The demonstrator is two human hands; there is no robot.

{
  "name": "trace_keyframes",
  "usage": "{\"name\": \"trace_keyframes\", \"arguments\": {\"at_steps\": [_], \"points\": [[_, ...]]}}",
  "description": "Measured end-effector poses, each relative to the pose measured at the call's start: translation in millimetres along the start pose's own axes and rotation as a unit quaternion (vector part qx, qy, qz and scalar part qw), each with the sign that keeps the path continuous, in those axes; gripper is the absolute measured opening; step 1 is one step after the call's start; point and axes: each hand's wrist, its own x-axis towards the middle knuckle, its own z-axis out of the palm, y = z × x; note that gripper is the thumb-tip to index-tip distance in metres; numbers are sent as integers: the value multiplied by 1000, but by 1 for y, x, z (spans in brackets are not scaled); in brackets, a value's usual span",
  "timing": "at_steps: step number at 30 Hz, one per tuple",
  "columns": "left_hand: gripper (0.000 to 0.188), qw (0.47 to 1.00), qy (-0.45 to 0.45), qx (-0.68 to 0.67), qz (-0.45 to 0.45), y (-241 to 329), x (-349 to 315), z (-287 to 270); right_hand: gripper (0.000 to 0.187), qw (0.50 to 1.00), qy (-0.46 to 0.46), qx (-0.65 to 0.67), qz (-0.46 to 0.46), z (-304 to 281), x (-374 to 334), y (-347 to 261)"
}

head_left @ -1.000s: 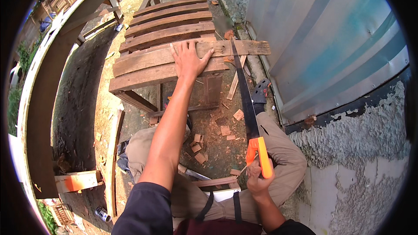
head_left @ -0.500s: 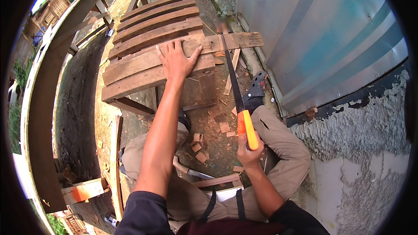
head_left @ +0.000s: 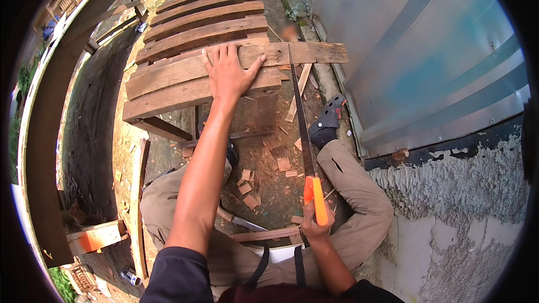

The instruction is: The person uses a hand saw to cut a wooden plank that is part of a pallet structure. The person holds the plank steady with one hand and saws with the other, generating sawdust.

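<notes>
the left hand point(head_left: 229, 73) is lying flat and spread wide, palm down, in the upper centre of the frame, pressing on the plank point(head_left: 264, 56) being cut. it is gripping nothing; it is only bearing down.

the plank is lying crosswise on the upper slats of a wooden pallet point(head_left: 191, 28), its right end overhanging toward the corrugated metal wall point(head_left: 426, 62). it is looking weathered, grey-brown, rough-grained and splintery. judged from this, it is stiff and fairly light, not fragile, and likely to rock or slide unless pinned close beside the cut line, where the palm is already resting.

the handsaw point(head_left: 303, 134) is running from centre right up to the plank, its dark narrow blade meeting the board just right of the thumb. the blade is probably thin and springy, so it is best steered from the handle alone.

the right hand point(head_left: 315, 225) is closing firmly around the orange handle at lower centre right.

wood offcuts point(head_left: 247, 182) are littering the ground between the knees.
</notes>
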Motion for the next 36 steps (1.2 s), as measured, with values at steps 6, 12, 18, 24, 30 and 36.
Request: {"name": "trace_keyframes", "arguments": {"at_steps": [6,12,18,24,30,36], "points": [[79,1000,9,1,6,3,2,1,23,991,47,112,56,68,112,-6],[79,1000,3,10,4,7,9,-5,29,988,105,118,6,118,208,-22],[80,1000,3,10,3,-3,3,1,13,995,58,74,23,82,87,0],[78,1000,-21,-17,-15,0,-4,-6,12,998,25,22,59,27,19,-6],[77,1000,9,-23,1,6,5,-3,27,985,68,139,74,88,176,-12],[78,1000,0,-2,-2,6,3,-2,29,983,60,152,86,95,161,-10]]}}
